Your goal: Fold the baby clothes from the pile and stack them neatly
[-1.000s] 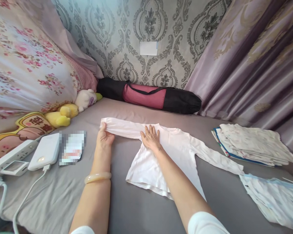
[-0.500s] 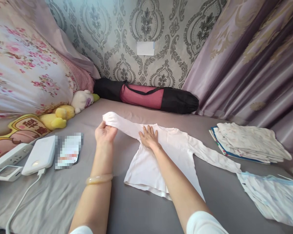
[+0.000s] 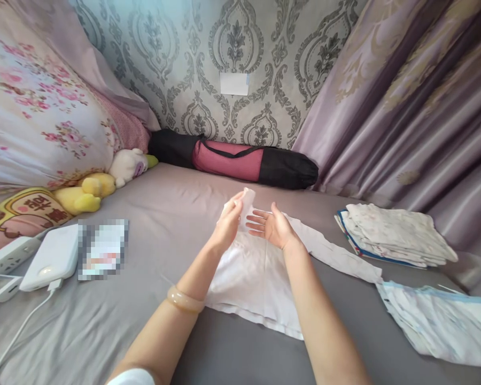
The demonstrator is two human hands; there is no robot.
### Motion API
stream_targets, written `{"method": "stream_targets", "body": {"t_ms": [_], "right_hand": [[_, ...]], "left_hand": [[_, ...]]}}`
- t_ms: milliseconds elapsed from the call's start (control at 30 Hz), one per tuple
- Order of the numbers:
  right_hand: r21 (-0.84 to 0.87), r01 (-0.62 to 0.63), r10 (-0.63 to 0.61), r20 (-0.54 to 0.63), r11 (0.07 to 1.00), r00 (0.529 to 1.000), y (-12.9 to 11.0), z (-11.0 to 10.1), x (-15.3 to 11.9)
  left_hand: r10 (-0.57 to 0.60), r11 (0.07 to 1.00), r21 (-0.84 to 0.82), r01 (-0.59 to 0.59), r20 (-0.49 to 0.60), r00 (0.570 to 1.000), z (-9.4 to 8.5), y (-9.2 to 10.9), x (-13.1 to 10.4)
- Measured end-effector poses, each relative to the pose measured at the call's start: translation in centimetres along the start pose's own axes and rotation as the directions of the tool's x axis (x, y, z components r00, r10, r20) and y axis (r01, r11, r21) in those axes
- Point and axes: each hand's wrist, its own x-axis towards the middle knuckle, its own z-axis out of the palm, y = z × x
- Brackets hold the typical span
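A small white long-sleeved shirt (image 3: 256,278) lies spread on the grey sheet, its hem toward me. My left hand (image 3: 227,219) grips the shirt's left-side sleeve, whose end stands up above my fingers over the upper body of the shirt. Close by on the right, my right hand (image 3: 273,225) is held over the shirt with its fingers spread and palm turned to the left, holding nothing. The other sleeve (image 3: 336,248) stretches out to the right. Both hands hide much of the collar.
Folded clothes (image 3: 396,232) are stacked at right, with a light blue and white garment (image 3: 441,321) nearer me. A black and pink roll bag (image 3: 232,160) lies along the wall. At left are plush toys (image 3: 84,192), a white power bank (image 3: 52,256), a power strip (image 3: 10,254) and a blurred-out phone (image 3: 104,248).
My left hand has brought the sleeve rightward, folding it in over the shirt. My right hand has lifted off the shirt's chest and shifted right, its palm turning sideways.
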Motion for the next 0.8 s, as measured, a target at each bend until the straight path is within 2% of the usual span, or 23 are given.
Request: {"method": "stream_targets", "body": {"t_ms": [33,100,167,200,267,367,467,533,633,700,733,800], "right_hand": [[0.035,-0.005,0.006,-0.006,0.999,1.0,0.2,-0.5,-0.1],[0.051,-0.01,0.012,-0.032,0.999,0.999,0.7,-1.5,-0.1],[0.028,-0.018,0.02,-0.065,0.999,0.998,1.3,-2.4,0.2],[0.022,-0.027,0.028,-0.079,0.999,0.996,1.6,-2.7,0.3],[0.031,-0.04,0.044,-0.116,0.999,0.992,2.1,-3.1,0.5],[0.01,-0.024,0.026,-0.216,1.0,0.976,2.9,-3.5,0.8],[-0.146,0.037,-0.085,-0.335,0.989,0.938,3.3,-4.0,1.2],[-0.292,0.103,-0.218,-0.396,0.951,0.892,3.3,-4.6,1.4],[-0.434,0.185,-0.392,-0.454,0.882,0.8,3.2,-5.7,1.6],[-0.456,0.197,-0.432,-0.497,0.868,0.753,3.3,-6.3,1.7],[-0.469,0.184,-0.437,-0.516,0.864,0.737,3.4,-6.6,1.7],[-0.514,0.138,-0.442,-0.535,0.847,0.72,3.7,-7.3,1.8]], "left_hand": [[-0.046,0.993,0.114,0.037,0.078,0.996,0.5,-0.2,-0.5],[-0.165,0.941,0.327,0.086,0.222,0.961,1.4,-0.2,-1.3],[-0.246,0.878,0.469,0.09,0.282,0.927,1.8,-0.2,-1.6],[-0.25,0.856,0.512,0.077,0.278,0.927,1.7,-0.4,-1.6],[-0.187,0.82,0.571,0.031,0.217,0.958,1.0,-1.0,-1.1],[-0.071,0.733,0.68,0.027,0.036,0.997,-1.4,-2.4,0.1],[-0.039,0.642,0.756,0.129,-0.136,0.99,-4.3,-3.7,0.8],[-0.021,0.647,0.747,0.151,-0.18,0.983,-5.7,-4.2,0.9],[0.0,0.72,0.683,0.119,-0.171,0.985,-6.4,-5.0,0.8],[-0.001,0.732,0.677,0.081,-0.117,0.993,-6.2,-5.7,0.8],[-0.004,0.708,0.704,0.056,-0.075,0.997,-6.0,-6.0,0.8],[-0.025,0.603,0.798,0.007,0.011,1.0,-5.7,-6.7,0.8]]}}
